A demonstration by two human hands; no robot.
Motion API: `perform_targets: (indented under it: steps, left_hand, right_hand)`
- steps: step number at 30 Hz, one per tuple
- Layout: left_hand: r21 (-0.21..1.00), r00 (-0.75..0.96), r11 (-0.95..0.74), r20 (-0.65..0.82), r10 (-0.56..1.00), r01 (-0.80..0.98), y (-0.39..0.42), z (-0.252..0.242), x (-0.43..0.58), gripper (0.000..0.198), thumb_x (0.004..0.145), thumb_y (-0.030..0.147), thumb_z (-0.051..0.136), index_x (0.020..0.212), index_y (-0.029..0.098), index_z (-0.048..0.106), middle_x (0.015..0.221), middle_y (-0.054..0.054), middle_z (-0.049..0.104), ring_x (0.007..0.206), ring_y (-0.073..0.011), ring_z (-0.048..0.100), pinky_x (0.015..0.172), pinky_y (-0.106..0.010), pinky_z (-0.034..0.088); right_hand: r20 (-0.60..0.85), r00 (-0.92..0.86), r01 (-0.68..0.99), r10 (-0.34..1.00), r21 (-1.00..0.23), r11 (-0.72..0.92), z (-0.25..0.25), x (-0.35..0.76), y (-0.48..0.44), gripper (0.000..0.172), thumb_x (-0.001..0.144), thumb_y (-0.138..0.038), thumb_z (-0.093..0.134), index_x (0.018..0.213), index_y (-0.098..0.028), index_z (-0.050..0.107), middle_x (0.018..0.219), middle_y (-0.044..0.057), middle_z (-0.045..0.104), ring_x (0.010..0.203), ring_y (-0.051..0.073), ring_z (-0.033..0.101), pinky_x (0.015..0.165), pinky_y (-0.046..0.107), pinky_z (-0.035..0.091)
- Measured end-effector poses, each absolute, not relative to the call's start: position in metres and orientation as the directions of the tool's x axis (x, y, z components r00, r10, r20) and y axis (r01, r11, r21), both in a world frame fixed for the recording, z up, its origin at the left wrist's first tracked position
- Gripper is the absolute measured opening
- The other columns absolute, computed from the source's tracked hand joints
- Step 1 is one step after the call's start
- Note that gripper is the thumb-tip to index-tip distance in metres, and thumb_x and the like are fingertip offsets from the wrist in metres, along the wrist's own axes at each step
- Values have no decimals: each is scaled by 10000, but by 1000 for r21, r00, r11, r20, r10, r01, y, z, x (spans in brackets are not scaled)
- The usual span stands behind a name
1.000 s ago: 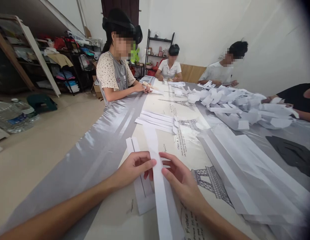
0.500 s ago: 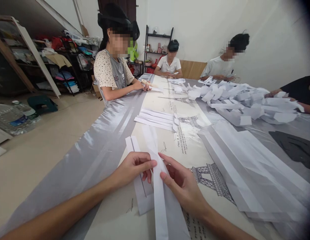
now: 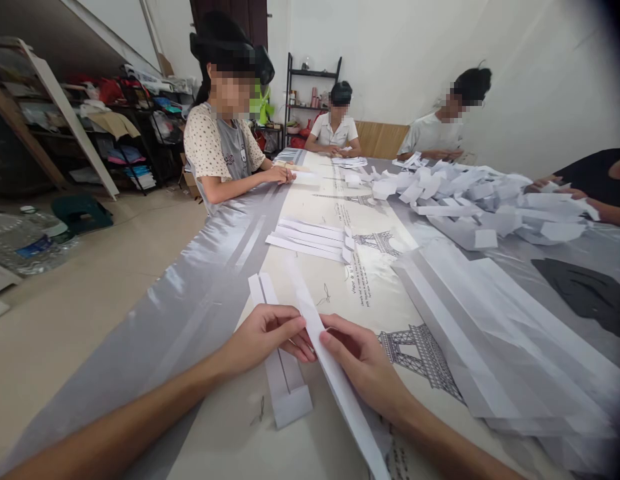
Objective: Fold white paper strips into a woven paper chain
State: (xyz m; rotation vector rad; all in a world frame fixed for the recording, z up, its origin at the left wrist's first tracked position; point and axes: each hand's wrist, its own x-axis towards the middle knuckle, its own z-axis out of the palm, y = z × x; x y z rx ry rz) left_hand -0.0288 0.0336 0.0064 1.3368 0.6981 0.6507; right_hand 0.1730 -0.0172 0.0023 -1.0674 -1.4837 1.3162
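Note:
A long white paper strip [image 3: 335,380] runs from near me up the table, folded along its length and standing on edge. My left hand [image 3: 263,337] pinches it from the left, and my right hand [image 3: 363,363] grips it from the right; the thumbs meet at the fold. Just left of the strip lies a short stack of folded white strips [image 3: 283,380], under my left hand's fingers. The table [image 3: 210,293] wears a shiny grey cloth with a pale Eiffel Tower print down its middle.
A stack of large white sheets [image 3: 490,327] lies at my right. More cut strips [image 3: 310,239] lie mid-table, and a heap of folded paper pieces [image 3: 470,200] behind them. Several other people sit around the table handling paper. Shelves and water bottles [image 3: 25,240] stand at the left.
The strip has gone from lying flat and wide to folded narrow along its length and tilted rightward at its near end. Both hands stayed at the same spot, closing the fold.

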Motion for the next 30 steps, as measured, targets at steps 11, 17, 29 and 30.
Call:
perform_targets:
  steps: [11, 17, 29, 30]
  left_hand:
    - [988, 523, 3, -86, 848, 157, 40, 4, -35, 364, 900, 482, 671, 790, 135, 669, 529, 26, 570, 423, -71, 458, 419, -181, 338]
    - [997, 484, -20, -22, 875, 80, 37, 8, -32, 347, 893, 468, 672, 773, 143, 667, 574, 24, 574, 445, -64, 427, 461, -199, 354]
    - [999, 481, 42, -33, 876, -8, 35, 4, -27, 376, 879, 441, 695, 661, 137, 654, 600, -25, 648, 466, -107, 579, 433, -198, 432]
    - [999, 476, 33, -24, 879, -10, 35, 4, -28, 381, 879, 448, 692, 662, 137, 658, 600, -29, 652, 474, -112, 586, 446, -203, 446]
  right_hand:
    - [59, -309, -67, 949, -997, 40, 0, 172, -21, 354, 1006, -419, 573, 1312, -250, 631, 1124, 85, 737, 892, 239, 755, 815, 404, 597]
    - [-40, -380, -131, 924, -987, -97, -3, 174, -21, 368, 1006, -450, 577, 1317, -257, 537, 1095, 82, 745, 873, 222, 753, 809, 389, 585]
    - [-33, -426, -33, 904, -998, -51, 2, 172, -19, 344, 983, -488, 596, 1137, -188, 658, 899, 51, 735, 711, 172, 689, 713, 318, 557]
    - [-43, -427, -22, 903, -998, -59, 2, 173, -18, 346, 975, -498, 604, 1105, -184, 672, 908, 57, 740, 718, 175, 695, 719, 321, 559]
